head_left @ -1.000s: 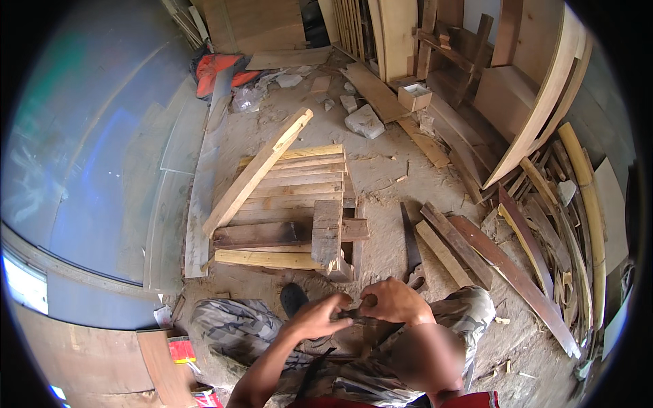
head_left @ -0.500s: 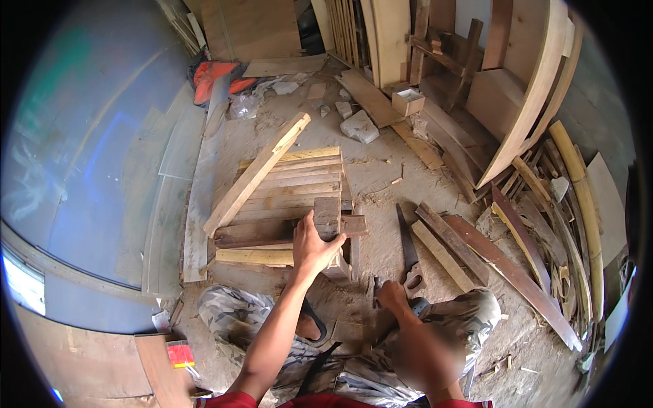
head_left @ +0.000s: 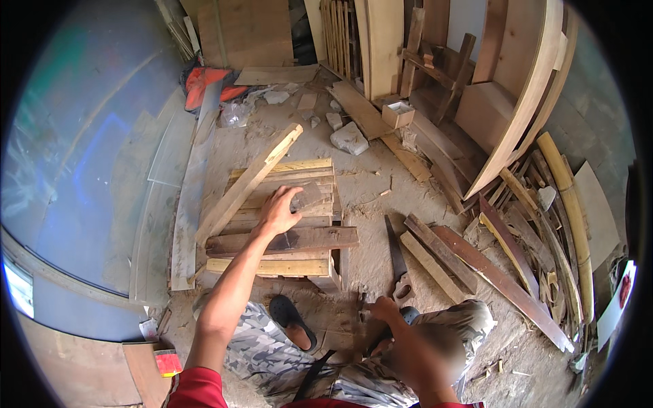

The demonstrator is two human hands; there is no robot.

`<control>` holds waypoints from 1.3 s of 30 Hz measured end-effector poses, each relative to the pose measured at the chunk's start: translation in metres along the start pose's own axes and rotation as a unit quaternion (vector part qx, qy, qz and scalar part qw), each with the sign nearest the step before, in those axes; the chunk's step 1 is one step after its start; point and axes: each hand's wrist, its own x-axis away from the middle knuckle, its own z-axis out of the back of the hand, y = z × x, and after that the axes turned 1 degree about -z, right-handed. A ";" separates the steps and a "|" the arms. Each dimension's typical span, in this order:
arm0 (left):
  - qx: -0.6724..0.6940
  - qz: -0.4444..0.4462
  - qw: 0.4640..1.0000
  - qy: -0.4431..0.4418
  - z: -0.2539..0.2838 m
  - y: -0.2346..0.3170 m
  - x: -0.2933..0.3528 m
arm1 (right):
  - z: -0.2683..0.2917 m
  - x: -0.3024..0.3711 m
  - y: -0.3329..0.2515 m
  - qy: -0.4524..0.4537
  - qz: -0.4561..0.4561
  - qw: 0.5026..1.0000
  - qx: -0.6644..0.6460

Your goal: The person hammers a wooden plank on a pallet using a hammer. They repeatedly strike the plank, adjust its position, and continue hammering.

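My left hand (head_left: 277,212) grips a short dark wooden block (head_left: 311,196) by its left end, with the fingers behind and the thumb in front. The block is over the slatted top of a low wooden bench (head_left: 277,192); whether it touches the slats I cannot tell. Just nearer than that hand, a dark beam (head_left: 323,238) lies across the bench. A pale yellow board (head_left: 272,266) runs along its near edge. Low by my right knee, my right hand (head_left: 386,310) is closed around a small dark tool (head_left: 362,299), which looks like a hammer.
A pale squared timber (head_left: 248,183) leans diagonally over the bench's left side. To the right, a handsaw (head_left: 398,262) lies on the floor beside loose planks (head_left: 442,255). Farther right is a heap of scrap wood and bamboo (head_left: 568,197). A concrete chunk (head_left: 349,139) sits beyond the bench.
My left hand has moved the block left and away, off the dark beam's right end, which now shows uncovered. The right hand stays low with its tool.
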 end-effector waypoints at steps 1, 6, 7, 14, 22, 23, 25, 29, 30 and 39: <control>-0.030 0.004 0.999 0.027 -0.004 -0.008 0.002 | -0.004 -0.004 0.000 -0.012 0.015 1.000 0.010; -0.023 -0.079 0.992 0.096 -0.036 0.022 0.020 | -0.040 -0.053 0.049 -0.005 0.058 0.996 0.064; 0.039 -0.114 0.992 0.044 -0.033 0.047 0.026 | -0.045 -0.060 0.066 0.002 0.056 0.996 0.072; 0.137 -0.143 0.975 0.104 -0.055 0.059 0.046 | -0.057 -0.063 0.051 -0.017 0.065 0.995 0.068; 0.212 -0.139 0.954 0.164 -0.072 0.073 0.027 | -0.070 -0.085 0.094 0.070 0.086 0.983 0.145; 0.246 -0.084 0.951 0.169 -0.075 0.054 0.035 | -0.068 -0.072 0.064 0.025 0.083 0.991 0.106; 0.305 0.051 0.943 0.125 -0.056 0.052 0.038 | -0.060 -0.063 0.049 -0.004 0.072 0.995 0.069; 0.252 -0.041 0.954 0.158 -0.062 0.039 0.035 | -0.061 -0.071 0.068 0.019 0.064 0.994 0.084; 0.217 -0.077 0.960 0.157 -0.057 0.043 0.041 | -0.063 -0.073 0.073 0.029 0.067 0.993 0.097; -0.154 -0.082 0.982 0.074 -0.027 -0.028 0.095 | -0.047 -0.071 0.044 -0.037 0.029 0.998 0.047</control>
